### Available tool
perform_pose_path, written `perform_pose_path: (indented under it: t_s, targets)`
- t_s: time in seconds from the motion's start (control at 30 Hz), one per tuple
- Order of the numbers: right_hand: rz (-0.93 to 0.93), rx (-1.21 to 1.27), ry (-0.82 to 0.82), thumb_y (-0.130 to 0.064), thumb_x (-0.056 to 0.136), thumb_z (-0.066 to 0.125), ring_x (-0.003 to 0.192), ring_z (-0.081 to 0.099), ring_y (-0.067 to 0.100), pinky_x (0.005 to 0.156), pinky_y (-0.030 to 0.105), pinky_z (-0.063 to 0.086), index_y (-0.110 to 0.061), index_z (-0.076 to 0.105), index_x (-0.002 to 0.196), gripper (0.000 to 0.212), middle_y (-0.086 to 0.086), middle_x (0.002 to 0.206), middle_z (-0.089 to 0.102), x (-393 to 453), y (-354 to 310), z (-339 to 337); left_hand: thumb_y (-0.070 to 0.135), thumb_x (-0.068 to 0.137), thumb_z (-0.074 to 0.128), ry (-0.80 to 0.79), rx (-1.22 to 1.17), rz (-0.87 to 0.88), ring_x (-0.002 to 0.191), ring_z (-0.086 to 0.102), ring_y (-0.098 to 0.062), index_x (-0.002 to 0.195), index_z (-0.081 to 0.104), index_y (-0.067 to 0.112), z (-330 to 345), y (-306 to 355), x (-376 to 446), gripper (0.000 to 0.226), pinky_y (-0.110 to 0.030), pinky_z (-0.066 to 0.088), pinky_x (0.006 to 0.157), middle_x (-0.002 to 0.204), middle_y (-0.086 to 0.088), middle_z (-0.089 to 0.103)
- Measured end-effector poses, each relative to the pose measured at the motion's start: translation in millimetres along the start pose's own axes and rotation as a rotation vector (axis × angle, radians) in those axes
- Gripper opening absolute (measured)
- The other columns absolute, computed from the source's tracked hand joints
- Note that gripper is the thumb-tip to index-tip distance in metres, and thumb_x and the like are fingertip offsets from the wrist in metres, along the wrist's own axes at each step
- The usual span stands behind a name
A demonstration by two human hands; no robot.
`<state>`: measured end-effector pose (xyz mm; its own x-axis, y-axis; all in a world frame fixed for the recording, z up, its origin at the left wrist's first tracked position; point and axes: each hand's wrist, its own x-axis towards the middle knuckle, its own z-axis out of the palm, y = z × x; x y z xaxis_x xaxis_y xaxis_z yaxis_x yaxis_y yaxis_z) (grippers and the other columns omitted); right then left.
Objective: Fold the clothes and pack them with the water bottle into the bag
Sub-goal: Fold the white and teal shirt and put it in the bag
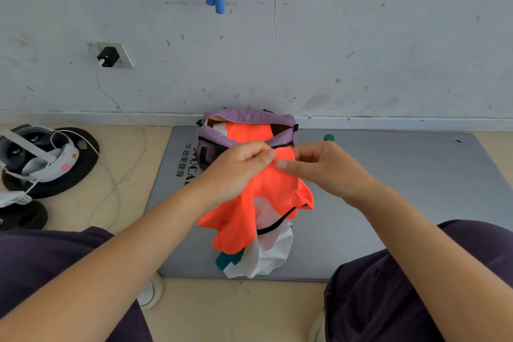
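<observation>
Both hands are pinching the top edge of an orange garment (266, 194), left hand (236, 172) and right hand (324, 166) nearly touching, holding it up over the grey mat (388, 175). A white garment (269, 255) is lying beneath. The purple bag (280, 122) is sitting open just behind, orange fabric already inside. A green cap (329, 137) is showing right of the bag.

Evenly and softly lit, daylight-like, with no harsh shadows and only faint shade beneath the forearms. Strong wide-angle bending at the edges, curving the baseboard (388, 119). Slightly soft throughout, somewhat smeared; orange garment (249, 203) oversaturated, almost glowing, folds washed out
</observation>
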<state>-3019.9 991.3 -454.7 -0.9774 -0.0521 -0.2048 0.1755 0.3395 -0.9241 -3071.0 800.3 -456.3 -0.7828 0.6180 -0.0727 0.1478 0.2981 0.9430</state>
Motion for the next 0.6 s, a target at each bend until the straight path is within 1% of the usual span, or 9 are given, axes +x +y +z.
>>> perform_pose_path:
  t_s: [0.07, 0.13, 0.2, 0.27, 0.3, 0.37, 0.43, 0.53, 0.6]
  targets:
    - [0.041, -0.066, -0.081, -0.039, 0.081, 0.075, 0.094, 0.071, 0.022, 0.094, 0.042, 0.053, -0.017, 0.077, 0.092, 0.024, 0.004, 0.094, 0.076, -3.0, 1.8, 0.1, 0.027, 0.101, 0.052, -0.011, -0.046, -0.032, 0.071, 0.04, -0.008, 0.091, 0.063, 0.011, 1.7, -2.0, 0.0, 0.022, -0.021, 0.033, 0.061, 0.076, 0.002, 0.048]
    - [0.04, -0.064, -0.099, -0.034, 0.085, 0.073, 0.098, 0.071, 0.023, 0.097, 0.042, 0.052, -0.019, 0.078, 0.092, 0.018, 0.001, 0.094, 0.077, -3.0, 4.2, -0.8, 0.029, 0.098, 0.057, -0.017, -0.112, -0.064, 0.076, 0.042, -0.014, 0.098, 0.064, 0.014, 2.3, -4.0, 0.5, 0.017, -0.028, 0.034, 0.066, 0.084, -0.004, 0.051]
    - [-0.006, 0.07, -0.053, -0.029, 0.088, 0.069, 0.095, 0.072, 0.02, 0.092, 0.034, 0.055, -0.016, 0.078, 0.097, 0.018, 0.004, 0.096, 0.077, -2.5, 4.3, -6.3, 0.034, 0.092, 0.065, -0.04, -0.203, -0.092, 0.079, 0.045, -0.019, 0.103, 0.061, 0.021, 0.0, -6.0, 1.7, 0.018, -0.033, 0.034, 0.069, 0.088, -0.009, 0.054]
    - [-0.042, 0.235, 0.015, -0.032, 0.085, 0.067, 0.09, 0.07, 0.019, 0.082, 0.028, 0.055, -0.013, 0.077, 0.102, 0.027, 0.009, 0.099, 0.076, -2.7, 2.0, -14.5, 0.036, 0.081, 0.073, -0.058, -0.22, -0.104, 0.082, 0.053, -0.019, 0.109, 0.051, 0.027, -2.4, -11.7, 3.0, 0.038, -0.035, 0.04, 0.076, 0.09, -0.009, 0.06]
    - [-0.046, 0.309, 0.053, -0.034, 0.083, 0.067, 0.09, 0.069, 0.021, 0.08, 0.03, 0.054, -0.01, 0.076, 0.102, 0.032, 0.013, 0.1, 0.075, -2.3, 1.6, -18.3, 0.033, 0.078, 0.077, -0.047, -0.184, -0.094, 0.082, 0.057, -0.018, 0.11, 0.046, 0.029, -2.2, -15.2, 3.1, 0.045, -0.035, 0.043, 0.078, 0.091, -0.007, 0.063]
    - [-0.042, 0.419, 0.122, -0.035, 0.081, 0.065, 0.087, 0.067, 0.025, 0.074, 0.033, 0.051, -0.007, 0.076, 0.1, 0.035, 0.016, 0.099, 0.074, -0.9, 2.0, -24.7, 0.018, 0.078, 0.082, -0.005, -0.104, -0.052, 0.079, 0.061, -0.015, 0.107, 0.04, 0.029, 0.7, -22.3, 1.9, 0.052, -0.034, 0.049, 0.077, 0.094, -0.004, 0.063]
    - [-0.031, 0.471, 0.177, -0.035, 0.081, 0.065, 0.085, 0.065, 0.025, 0.07, 0.031, 0.05, -0.005, 0.075, 0.1, 0.036, 0.017, 0.098, 0.073, 0.8, 3.0, -29.1, 0.009, 0.078, 0.081, 0.029, -0.049, 0.009, 0.072, 0.058, -0.015, 0.099, 0.043, 0.028, 4.4, -27.5, 0.4, 0.048, -0.031, 0.049, 0.072, 0.092, 0.001, 0.058]
    - [-0.016, 0.505, 0.217, -0.032, 0.086, 0.064, 0.083, 0.067, 0.023, 0.067, 0.027, 0.053, -0.004, 0.074, 0.1, 0.033, 0.017, 0.097, 0.073, 1.8, 5.3, -30.8, 0.014, 0.077, 0.082, 0.053, 0.067, 0.101, 0.06, 0.044, -0.003, 0.083, 0.05, 0.027, 6.9, -30.1, 0.0, 0.035, -0.015, 0.036, 0.061, 0.071, 0.021, 0.053]
    - [-0.006, 0.534, 0.213, -0.027, 0.093, 0.06, 0.078, 0.068, 0.02, 0.065, 0.026, 0.053, -0.005, 0.073, 0.098, 0.026, 0.013, 0.092, 0.074, 2.1, 6.3, -28.4, 0.018, 0.074, 0.085, 0.076, 0.149, 0.132, 0.058, 0.043, 0.004, 0.08, 0.054, 0.026, 10.2, -29.8, -0.1, 0.032, -0.009, 0.032, 0.058, 0.066, 0.028, 0.052]
